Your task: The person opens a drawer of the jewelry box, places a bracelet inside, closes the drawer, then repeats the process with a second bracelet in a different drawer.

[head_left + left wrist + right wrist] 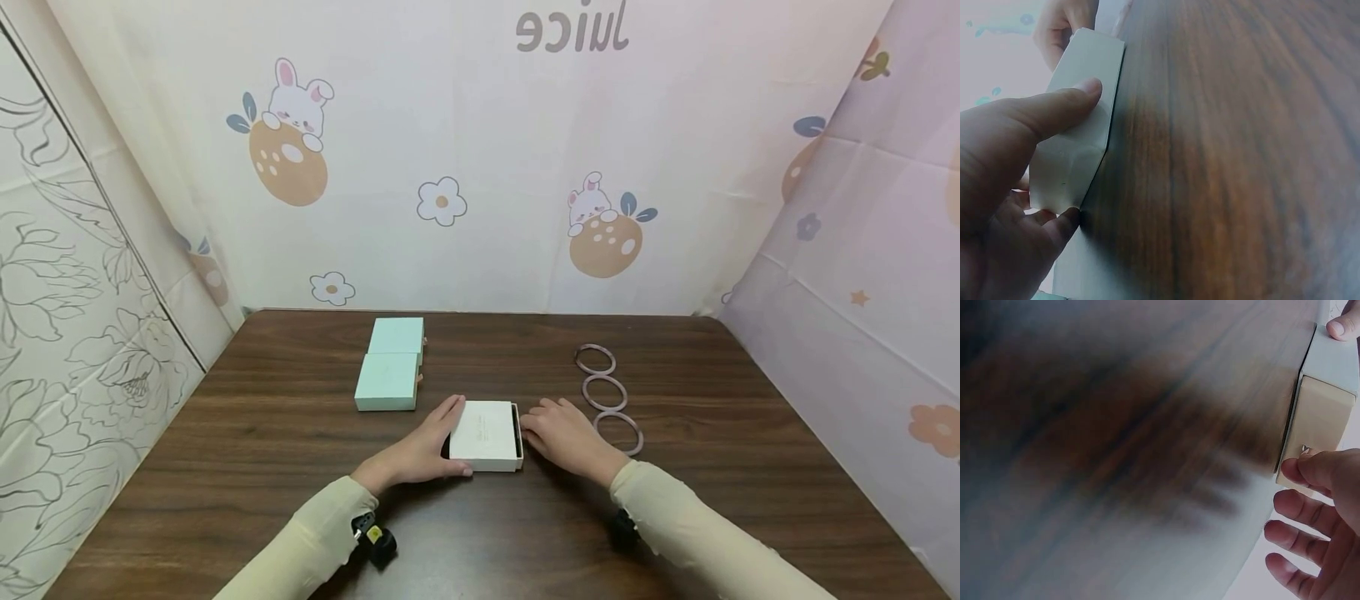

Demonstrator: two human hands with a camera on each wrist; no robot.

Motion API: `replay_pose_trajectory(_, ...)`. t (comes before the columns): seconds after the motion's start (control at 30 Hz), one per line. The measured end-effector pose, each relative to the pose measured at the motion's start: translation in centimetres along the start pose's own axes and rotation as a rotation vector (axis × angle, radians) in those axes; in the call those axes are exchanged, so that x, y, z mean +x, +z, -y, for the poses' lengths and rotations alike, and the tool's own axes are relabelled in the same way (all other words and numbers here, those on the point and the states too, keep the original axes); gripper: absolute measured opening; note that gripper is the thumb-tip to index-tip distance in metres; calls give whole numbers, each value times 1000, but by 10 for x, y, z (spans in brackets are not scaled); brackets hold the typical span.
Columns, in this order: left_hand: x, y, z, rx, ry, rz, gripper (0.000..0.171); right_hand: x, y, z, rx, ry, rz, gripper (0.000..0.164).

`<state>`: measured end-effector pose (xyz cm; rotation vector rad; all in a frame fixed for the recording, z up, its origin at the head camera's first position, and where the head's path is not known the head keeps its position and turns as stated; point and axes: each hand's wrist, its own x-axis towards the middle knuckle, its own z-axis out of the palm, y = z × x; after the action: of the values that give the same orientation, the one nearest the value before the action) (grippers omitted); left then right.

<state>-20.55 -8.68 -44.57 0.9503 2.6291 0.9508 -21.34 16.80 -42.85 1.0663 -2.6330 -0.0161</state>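
A small white drawer-style box [483, 429] lies flat on the dark wood table, with faint lettering on its lid. My left hand [422, 450] grips its sleeve from the left, thumb [1075, 109] along the near side and fingers round the far side and end. The inner drawer [1329, 409] sticks out slightly on the right, leaving a narrow dark gap. At that end, my right hand [566, 435] pinches a small pull at the drawer front between thumb and forefinger. Its other fingers [1294, 537] are loosely bent and hold nothing. Fingertips hide most of the pull.
Two mint-green boxes [386, 382] with small tabs stand end to end at the back left. Three pinkish-purple bangles [626, 393] lie in a row to the right, the nearest partly behind my right wrist. Patterned curtains [480, 267] border the table's back and sides.
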Motion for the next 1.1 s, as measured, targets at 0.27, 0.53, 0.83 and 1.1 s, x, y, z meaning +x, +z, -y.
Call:
replay_pose_trajectory(0.27,-1,1,1,-5,-2,4,100,-1,-1,-1,5,-11,-16,6)
replay_pose_trajectory(0.53,0,1,2,3,-8,8,101,-3,0,-3,11,-25,-38,6)
replay_pose_trajectory(0.83,1,2,1,15,-17,15,101,-5,2,-6,9,-12,-8,5)
replay_pose_trajectory(1.1,1,2,0,20,-20,8,101,-6,0,-8,5,1,8,5)
